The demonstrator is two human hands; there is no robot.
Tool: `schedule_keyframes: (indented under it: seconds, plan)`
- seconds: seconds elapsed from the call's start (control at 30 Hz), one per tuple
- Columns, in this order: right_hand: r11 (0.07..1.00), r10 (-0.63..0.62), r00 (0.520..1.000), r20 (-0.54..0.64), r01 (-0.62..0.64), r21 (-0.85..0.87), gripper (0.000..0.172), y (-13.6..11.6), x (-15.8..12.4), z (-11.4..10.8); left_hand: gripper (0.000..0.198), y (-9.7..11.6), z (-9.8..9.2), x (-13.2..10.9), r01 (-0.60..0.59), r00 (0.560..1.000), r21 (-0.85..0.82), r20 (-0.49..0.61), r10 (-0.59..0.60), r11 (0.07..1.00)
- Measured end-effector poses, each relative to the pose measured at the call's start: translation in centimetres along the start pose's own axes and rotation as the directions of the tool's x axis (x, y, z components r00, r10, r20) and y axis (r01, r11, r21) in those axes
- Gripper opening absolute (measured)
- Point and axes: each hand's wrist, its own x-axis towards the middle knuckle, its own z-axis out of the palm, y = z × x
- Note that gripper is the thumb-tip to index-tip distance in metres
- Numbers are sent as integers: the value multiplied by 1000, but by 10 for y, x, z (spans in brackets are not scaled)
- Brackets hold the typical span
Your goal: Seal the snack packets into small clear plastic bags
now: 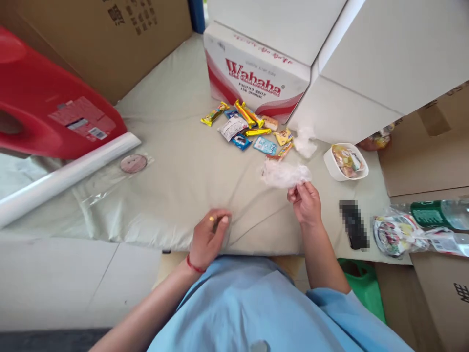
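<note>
My right hand [307,203] pinches the edge of a crumpled, see-through plastic bag [282,174], held just above the table between thumb and fingers. Near the table's front edge is my left hand [210,233], its fingers curled and thumb close to the forefinger. Something clear and filmy seems to lie by its fingertips, too faint to make out. Beyond the bag lies a loose pile of small wrapped snacks [234,128], yellow, blue and white. A white plastic tub [333,168] with wrapped snacks in it stands to the right of the pile.
A Wahaha carton [256,73] stands behind the snacks, with another crumpled clear bag [305,142] beside it. A red jug [54,98] and a white roll [73,173] are at left. At right lie a blurred black phone-like object [353,227] and a green-labelled bottle [436,213].
</note>
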Motion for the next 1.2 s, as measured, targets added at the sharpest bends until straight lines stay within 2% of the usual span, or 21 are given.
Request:
schedule_keyframes:
  seconds: [0.03,0.07,0.13,0.2,0.23,0.33,0.4,0.47,0.57,0.67,0.73,0.8,0.87,0.9,0.97,1.0,1.07,1.13,1.2]
  plan:
    - [999,35,999,25,-36,16,40,7,-13,4,33,5,0,5,124,992,-147,-19,-128,981]
    - [998,64,996,53,-66,20,40,14,-24,6,43,11,-1,11,211,971,-329,-36,-236,920]
    - [994,109,985,132,-109,-6,41,22,-36,8,61,22,-2,26,334,918,-587,26,-395,738]
    - [990,132,964,232,-117,-73,39,24,-40,8,72,31,-3,38,428,876,-655,133,-463,622]
    - [987,135,950,280,-106,-117,38,23,-40,8,72,34,-3,43,469,864,-636,185,-469,613]
    - [974,122,920,373,-40,-221,34,17,-36,5,57,37,1,46,528,849,-469,313,-426,708]
    - [971,79,919,386,18,-240,30,14,-33,4,48,34,6,44,511,856,-415,328,-401,752]
    - [966,15,930,368,82,-247,23,14,-31,1,45,28,9,41,485,874,-440,272,-403,756]
    - [955,-34,938,344,132,-266,17,17,-30,-4,40,19,7,39,423,902,-440,123,-413,792]
    - [942,-72,955,289,160,-296,18,16,-32,-6,38,17,-1,39,320,940,-314,-17,-342,894]
    - [906,-154,953,261,241,-347,27,10,-35,-1,39,19,-4,38,274,955,-226,-49,-292,935]
    - [818,-241,913,329,374,-437,45,0,-39,11,40,23,-5,36,255,962,-182,-46,-268,949]
    - [681,-259,846,467,502,-533,61,-7,-43,28,43,26,-3,35,253,965,-164,-31,-261,954]
    - [616,-241,814,529,549,-564,58,-8,-44,36,44,26,-2,34,253,965,-159,-31,-261,954]
    - [557,-197,774,602,593,-581,34,-7,-45,49,48,25,-1,34,257,962,-161,-54,-269,953]
    - [569,-190,772,606,589,-573,23,-4,-46,53,50,23,-2,34,259,958,-175,-77,-276,950]
    - [646,-206,816,540,528,-552,18,2,-46,54,49,18,-4,35,267,949,-250,-101,-299,931]
    - [743,-208,883,420,422,-520,15,8,-47,52,49,14,-7,35,292,942,-366,-47,-331,883]
    - [825,-169,925,341,322,-465,13,12,-49,49,71,13,-7,35,350,930,-437,56,-364,829]
